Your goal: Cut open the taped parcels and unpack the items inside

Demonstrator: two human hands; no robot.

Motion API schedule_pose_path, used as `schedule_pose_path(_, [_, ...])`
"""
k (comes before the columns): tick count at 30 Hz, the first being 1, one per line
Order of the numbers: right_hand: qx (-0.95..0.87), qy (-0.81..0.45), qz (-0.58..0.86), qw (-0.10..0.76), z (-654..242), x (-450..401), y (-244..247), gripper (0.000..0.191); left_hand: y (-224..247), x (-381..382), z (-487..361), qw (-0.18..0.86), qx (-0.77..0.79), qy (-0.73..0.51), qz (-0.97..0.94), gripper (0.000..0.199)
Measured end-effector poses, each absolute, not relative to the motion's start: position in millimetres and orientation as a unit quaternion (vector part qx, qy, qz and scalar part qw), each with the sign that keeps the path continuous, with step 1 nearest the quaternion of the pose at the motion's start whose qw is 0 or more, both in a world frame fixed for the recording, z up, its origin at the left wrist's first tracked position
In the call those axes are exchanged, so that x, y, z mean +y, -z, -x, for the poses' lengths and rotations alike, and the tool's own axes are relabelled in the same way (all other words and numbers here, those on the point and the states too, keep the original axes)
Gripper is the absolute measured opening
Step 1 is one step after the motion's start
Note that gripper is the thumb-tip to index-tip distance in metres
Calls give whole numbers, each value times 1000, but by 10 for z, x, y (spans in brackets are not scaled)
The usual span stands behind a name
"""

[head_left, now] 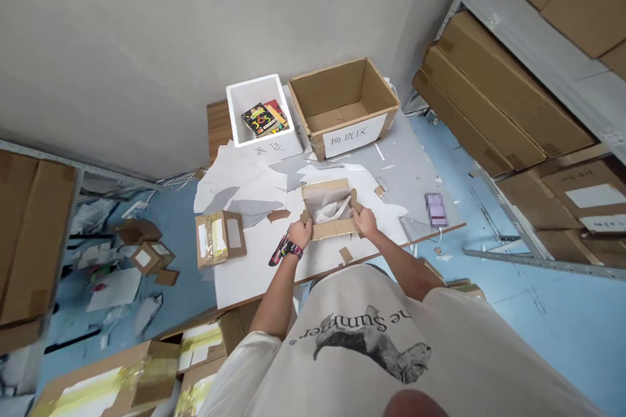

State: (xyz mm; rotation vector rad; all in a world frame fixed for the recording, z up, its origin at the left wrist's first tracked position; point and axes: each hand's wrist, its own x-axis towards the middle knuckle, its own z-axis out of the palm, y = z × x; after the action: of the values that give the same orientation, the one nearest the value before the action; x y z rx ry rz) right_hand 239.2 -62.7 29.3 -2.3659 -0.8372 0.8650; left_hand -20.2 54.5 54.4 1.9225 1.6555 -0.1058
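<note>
A small open cardboard box [334, 229] stands near the table's front edge, with crumpled whitish wrapping [328, 204] inside. My left hand [300, 233] grips its left side, and my right hand [364, 221] grips its right side; the fingers of both are curled over the walls. What lies under the wrapping is hidden. Just left of my left hand is a black and red tool [278, 251], too small to make out. A taped cardboard box [235, 233] sits at the table's left edge.
At the back of the table [254, 273] are a white foam box [288, 144] holding colourful books [260, 120] and a large open carton [353, 137]. Torn paper lies around. A phone [436, 210] is at the right. Shelves with cartons [489, 91] flank the table.
</note>
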Motion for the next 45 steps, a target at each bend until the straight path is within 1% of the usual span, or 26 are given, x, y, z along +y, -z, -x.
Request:
schedule_pose_path(4, [-263, -290, 879, 273, -2408, -761, -437, 38, -702, 676, 140, 248, 536, 52, -805, 66])
schedule_pose_path(8, [-226, -242, 893, 306, -2539, -1064, -624, 36, -947, 772, -156, 223, 460, 38, -859, 65])
schedule_pose_path(12, [-162, -186, 907, 341, -2807, -1662, -879, 37, -1224, 665, -758, 218, 363, 4, -906, 67])
schedule_pose_path(15, [-104, -142, 913, 369, -3058, -2344, -1106, 31, -1402, 365, -1391, 215, 275, 1, -937, 67])
schedule_pose_path(18, [-49, -112, 918, 377, -3312, -3181, -1311, 28, -1524, -172, -2113, 207, 177, 7, -962, 65])
schedule_pose_path(22, [47, -74, 925, 369, -3598, -4451, -1458, 33, -1597, -1245, -3054, 218, 48, 53, -973, 65])
schedule_pose_path(27, [143, -38, 923, 356, -3828, -6004, -1462, 39, -1587, -2804, -4048, 237, -57, 114, -963, 60])
schedule_pose_path(32, [201, -13, 915, 350, -3866, -7103, -1440, 34, -1546, -4054, -4705, 246, -120, 158, -949, 54])
schedule_pose_path(34, [211, -7, 910, 357, -3852, -7364, -1437, 38, -1516, -4364, -4860, 267, -126, 160, -942, 48])
schedule_pose_path(36, [229, 16, 903, 363, -3841, -7529, -1428, 53, -1482, -4550, -4973, 306, -127, 155, -931, 45])
schedule_pose_path(38, [246, 66, 897, 362, -3837, -7605, -1407, 76, -1448, -4628, -5043, 351, -118, 145, -918, 53])
schedule_pose_path(39, [248, 94, 894, 361, -3839, -7609, -1391, 84, -1431, -4633, -5058, 369, -110, 140, -912, 60])
schedule_pose_path(40, [244, 117, 891, 364, -3844, -7589, -1371, 88, -1416, -4619, -5056, 382, -103, 139, -908, 65])
schedule_pose_path(42, [217, 130, 888, 385, -3881, -7471, -1323, 85, -1392, -4527, -4994, 392, -96, 146, -903, 67])
schedule_pose_path(45, [143, 83, 888, 429, -4050, -7077, -1260, 75, -1390, -4213, -4747, 389, -74, 155, -905, 62])
